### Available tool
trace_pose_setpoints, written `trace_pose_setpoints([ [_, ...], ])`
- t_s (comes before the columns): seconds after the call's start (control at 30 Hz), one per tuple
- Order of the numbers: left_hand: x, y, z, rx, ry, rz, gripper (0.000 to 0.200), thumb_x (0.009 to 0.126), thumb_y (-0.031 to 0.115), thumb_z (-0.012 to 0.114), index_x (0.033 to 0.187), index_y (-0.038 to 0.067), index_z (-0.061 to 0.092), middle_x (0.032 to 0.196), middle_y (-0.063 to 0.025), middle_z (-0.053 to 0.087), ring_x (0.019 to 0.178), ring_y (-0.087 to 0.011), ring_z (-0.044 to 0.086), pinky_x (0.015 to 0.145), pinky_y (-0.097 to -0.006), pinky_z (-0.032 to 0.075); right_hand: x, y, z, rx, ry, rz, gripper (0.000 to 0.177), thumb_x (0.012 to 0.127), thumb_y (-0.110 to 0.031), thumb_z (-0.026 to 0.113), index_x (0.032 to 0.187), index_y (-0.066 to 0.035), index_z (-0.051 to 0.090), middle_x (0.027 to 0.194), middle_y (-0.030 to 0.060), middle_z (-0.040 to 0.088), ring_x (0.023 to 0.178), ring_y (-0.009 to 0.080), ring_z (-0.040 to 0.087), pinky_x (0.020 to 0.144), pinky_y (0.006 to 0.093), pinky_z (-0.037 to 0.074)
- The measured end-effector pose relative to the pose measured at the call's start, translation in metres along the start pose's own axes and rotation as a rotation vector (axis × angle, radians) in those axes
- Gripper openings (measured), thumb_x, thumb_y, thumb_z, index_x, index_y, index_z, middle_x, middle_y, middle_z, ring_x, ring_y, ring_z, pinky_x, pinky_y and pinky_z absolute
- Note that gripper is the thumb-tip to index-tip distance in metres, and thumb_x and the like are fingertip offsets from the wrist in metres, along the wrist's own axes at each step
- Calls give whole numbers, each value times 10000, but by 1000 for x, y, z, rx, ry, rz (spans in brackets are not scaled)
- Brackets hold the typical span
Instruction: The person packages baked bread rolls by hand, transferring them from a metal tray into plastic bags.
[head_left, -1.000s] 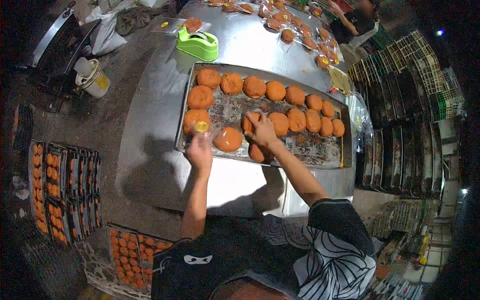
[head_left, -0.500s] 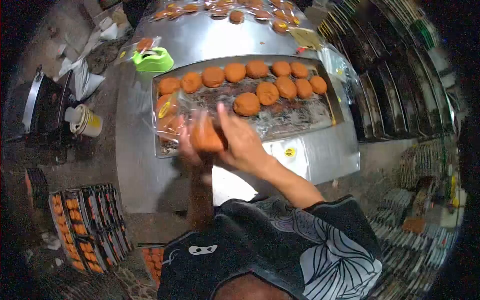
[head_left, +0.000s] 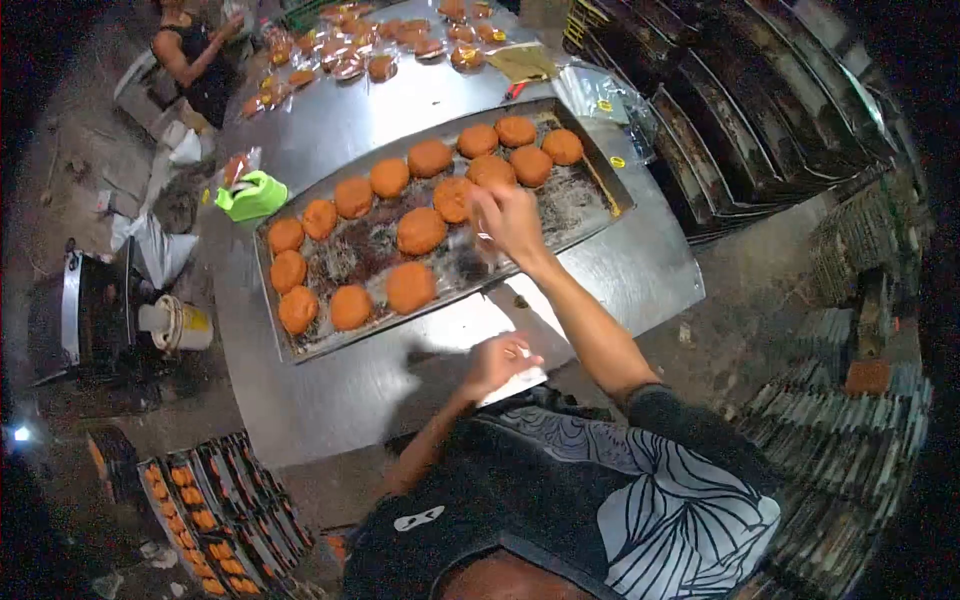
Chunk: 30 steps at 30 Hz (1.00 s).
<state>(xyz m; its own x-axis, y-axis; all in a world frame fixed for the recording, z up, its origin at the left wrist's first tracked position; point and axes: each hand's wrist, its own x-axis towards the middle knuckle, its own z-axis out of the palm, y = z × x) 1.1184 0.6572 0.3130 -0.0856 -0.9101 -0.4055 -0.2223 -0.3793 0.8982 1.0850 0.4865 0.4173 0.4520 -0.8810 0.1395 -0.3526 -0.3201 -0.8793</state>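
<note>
My right hand (head_left: 508, 222) is raised over the front right part of the metal tray (head_left: 590, 232), its fingers bent and a small white bit by them; what it holds is too small to make out. At the table's front edge, my left hand (head_left: 503, 365) has its fingers curled beside a white sheet (head_left: 515, 385), with something pale at the fingertips. Several round brown buns lie unwrapped on the tray, among them one bun (head_left: 410, 287) near the front edge and another (head_left: 421, 231) behind it.
Wrapped buns (head_left: 382, 67) cover the table's far end. A green holder (head_left: 252, 196) stands left of the tray, clear bags (head_left: 610, 100) lie at the back right. Another person (head_left: 190, 60) is at the far left. Racks (head_left: 740, 140) stand right, a bucket (head_left: 183, 325) left.
The bun and clear bag are no longer in my hands, which have moved apart. My right hand is farther right, my left lower and nearer my body. The view has turned, showing another person.
</note>
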Motion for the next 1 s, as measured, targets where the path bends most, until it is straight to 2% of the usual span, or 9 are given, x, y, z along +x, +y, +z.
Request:
trace_pose_setpoints([
  [0.07,26,-26,42,460,63,329,339,625,202,710,840,10,534,734,-111,541,702,-274,532,617,-349,432,51,5,12,32,308,-447,350,746,-101,534,1088,-27,517,934,194,575,840,236,577,724,325,442],
  [0.17,64,-82,65,636,75,587,234,664,135,615,836,-8,545,823,-149,528,792,-300,495,666,-391,410,4,17,-2,-6,66,-648,531,725,-106,567,1206,-1,371,1202,186,426,1044,276,475,896,350,353],
  [0.3,72,-92,36,310,-23,479,174,787,159,536,863,5,560,848,-127,570,774,-240,537,687,-335,430,-136,112,-49,-16,-817,384,205,746,-212,603,881,-58,626,873,88,608,795,136,562,742,286,453],
  [0.33,71,-87,29,143,23,535,196,815,182,520,881,2,564,850,-110,580,769,-214,543,689,-312,435,-166,174,-48,202,-853,106,219,767,-214,596,920,-57,608,873,68,608,751,116,557,668,267,464],
  [0.63,57,-33,60,-484,17,196,230,779,178,587,881,-28,587,782,-62,604,722,-122,562,641,-263,460,-198,150,-65,-54,-372,158,198,808,-201,532,771,-6,519,583,30,522,542,94,467,485,247,385],
  [0.73,42,-2,62,-236,106,157,158,734,137,615,810,-1,611,724,-62,601,659,-105,550,578,-240,441,-210,145,-43,-138,-136,190,381,840,-190,459,1176,-23,397,681,80,604,473,219,540,450,306,442],
  [0.87,10,46,31,-109,485,476,85,673,77,635,728,16,613,684,-81,540,642,-157,542,578,-242,425,-142,74,-23,1178,-132,1043,340,852,-159,426,1146,12,416,684,20,526,546,88,494,471,235,427],
  [0.93,-5,38,18,82,509,376,100,685,78,626,771,29,606,696,-57,534,638,-142,534,587,-238,422,-116,85,9,1279,-49,626,400,879,-289,370,1176,-22,388,924,65,523,808,148,510,697,287,438],
  [1.0,14,2,-1,-535,718,546,332,762,93,569,1078,80,466,796,-16,525,776,-123,517,682,-227,424,-99,17,29,1620,-85,448,539,878,-419,291,1257,-36,270,1102,112,480,946,223,500,816,352,419],
])
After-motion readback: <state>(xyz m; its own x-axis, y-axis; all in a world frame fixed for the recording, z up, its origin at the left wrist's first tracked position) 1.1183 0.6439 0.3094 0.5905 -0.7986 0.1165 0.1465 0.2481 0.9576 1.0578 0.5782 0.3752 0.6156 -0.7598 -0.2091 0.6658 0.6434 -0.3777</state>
